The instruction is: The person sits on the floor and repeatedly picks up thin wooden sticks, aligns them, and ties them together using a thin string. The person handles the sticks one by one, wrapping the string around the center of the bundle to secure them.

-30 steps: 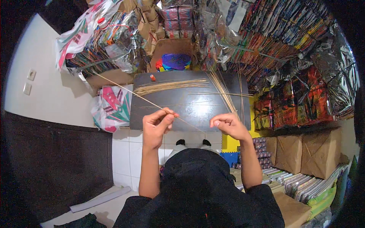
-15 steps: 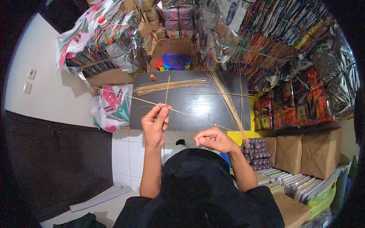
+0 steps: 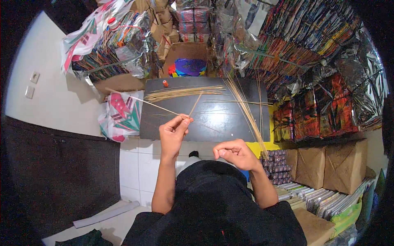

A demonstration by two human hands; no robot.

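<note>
My left hand point(image 3: 174, 130) is closed above the near edge of a dark table point(image 3: 152, 130), pinching two crossed bamboo sticks between thumb and fingers. The long stick point(image 3: 158, 107) slants up to the left, and the shorter stick point(image 3: 195, 105) points away to the upper right. A bit of orange shows at the crossing, too small to make out clearly. To the right, my right hand point(image 3: 237, 153) is closed with its fingers curled in; whatever it may grip is hidden. On the table lie a pile of thin bamboo sticks point(image 3: 184, 94) and a small orange spool point(image 3: 165, 83).
A second bundle of long sticks point(image 3: 246, 108) crosses the table's right side and overhangs its near edge. Wrapped stacks point(image 3: 295, 41) crowd the back and right. Brown paper packages point(image 3: 344, 168) stand at the right, and a printed plastic bag point(image 3: 121, 115) sits left of the table.
My left hand has moved slightly right and nearer, and the crossed sticks have turned, the shorter one now leaning right. My right hand has shifted a little to the right, still closed.
</note>
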